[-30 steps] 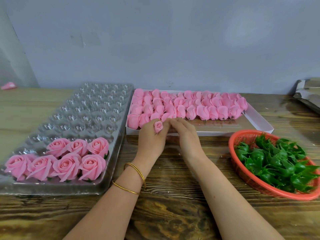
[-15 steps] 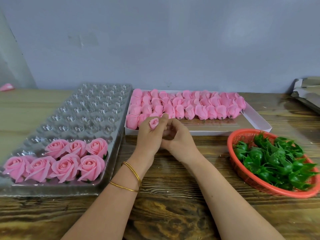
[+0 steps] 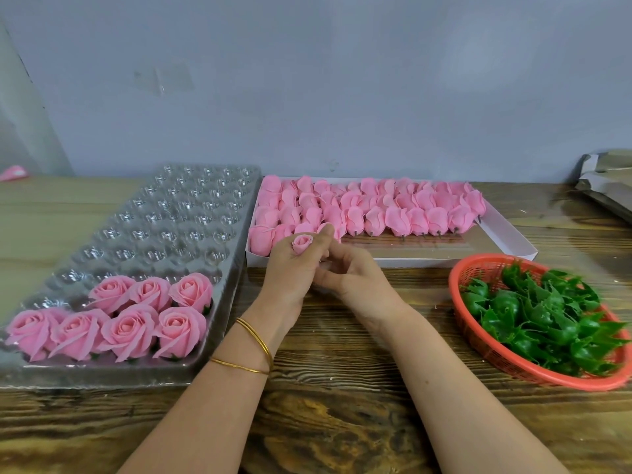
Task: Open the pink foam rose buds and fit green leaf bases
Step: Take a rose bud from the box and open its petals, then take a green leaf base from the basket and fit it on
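**Bench [image 3: 342, 388], wood grain, one.**

1. Rose bud [image 3: 302, 243], pink foam, one, closed. It stands upright out of the top of the left hand [image 3: 290, 271], above the near left corner of the white box. The fingers [image 3: 321, 234] are curled round its lower part, with the index tip raised beside the bloom.
2. Right hand [image 3: 355, 282], one. Its fingers are curled and touch the left hand's fingers below the bud. Whether they pinch anything cannot be told.
3. Bangles [image 3: 254, 340], gold, two, on the left wrist.
4. White box [image 3: 506, 248], shallow, one, at the middle rear of the bench.
5. Closed buds [image 3: 376, 206], pink, lying in overlapping rows in the far part of the box. They are too crowded to count.
6. Clear tray [image 3: 171, 217], moulded plastic with many round cells, one, left of the box.
7. Opened roses [image 3: 136, 313], pink, seven, at the near end of the tray: three in the back row, four in the front.
8. Red basket [image 3: 458, 285], mesh plastic, one, at the right, near the box's front corner.
9. Green leaf bases [image 3: 540, 316], heaped in the basket. Their number cannot be told.
10. Grey-brown packaging [image 3: 605, 179], at the far right edge.
11. Small pink item [image 3: 13, 172], blurred, at the far left edge.
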Available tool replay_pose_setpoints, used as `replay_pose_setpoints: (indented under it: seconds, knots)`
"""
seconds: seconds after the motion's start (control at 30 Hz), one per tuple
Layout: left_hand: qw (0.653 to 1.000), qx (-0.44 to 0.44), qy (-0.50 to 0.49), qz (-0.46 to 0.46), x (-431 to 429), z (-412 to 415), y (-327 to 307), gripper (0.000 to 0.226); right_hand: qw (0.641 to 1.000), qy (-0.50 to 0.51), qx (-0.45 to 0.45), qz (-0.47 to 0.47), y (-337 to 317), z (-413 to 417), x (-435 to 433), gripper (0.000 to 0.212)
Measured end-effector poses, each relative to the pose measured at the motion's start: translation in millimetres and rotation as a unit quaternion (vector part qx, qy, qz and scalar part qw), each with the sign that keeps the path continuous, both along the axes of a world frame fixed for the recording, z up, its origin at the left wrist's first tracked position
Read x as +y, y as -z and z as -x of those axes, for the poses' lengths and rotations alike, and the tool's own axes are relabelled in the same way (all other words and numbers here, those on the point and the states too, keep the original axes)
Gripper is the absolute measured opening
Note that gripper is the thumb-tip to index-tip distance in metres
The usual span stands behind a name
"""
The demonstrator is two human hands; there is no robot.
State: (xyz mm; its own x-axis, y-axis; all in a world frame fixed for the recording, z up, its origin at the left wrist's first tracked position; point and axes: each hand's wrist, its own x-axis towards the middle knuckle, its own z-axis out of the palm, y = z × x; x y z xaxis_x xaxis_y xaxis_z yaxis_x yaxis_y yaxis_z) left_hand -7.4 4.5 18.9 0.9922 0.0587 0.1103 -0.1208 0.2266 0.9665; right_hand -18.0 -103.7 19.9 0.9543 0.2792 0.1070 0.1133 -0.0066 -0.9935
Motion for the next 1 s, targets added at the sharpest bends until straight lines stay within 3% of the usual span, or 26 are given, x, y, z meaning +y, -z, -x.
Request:
replay_pose_setpoints:
  seconds: [0.1,0.23,0.53,0.7,1.0]
  knots:
    - [1.000,0.010,-0.003,0.015,1,1,-1,0.047,1.000,-0.004,0.006,-0.009,-2,2,1,0.026]
    - [0.997,0.044,-0.008,0.058,0,-3,0,0.033,1.000,0.023,-0.012,0.008,-2,2,3,0.033]
    - [0.987,0.079,0.020,0.135,3,-9,2,0.048,0.999,0.044,-0.011,0.009,-1,2,6,0.026]
    - [0.987,0.077,0.023,0.136,5,-8,0,0.038,0.999,0.039,-0.006,0.012,-3,4,6,0.031]
    - [0.980,0.056,-0.001,0.193,5,-9,-1,0.050,0.979,0.163,-0.012,0.125,-22,1,-9,0.006]
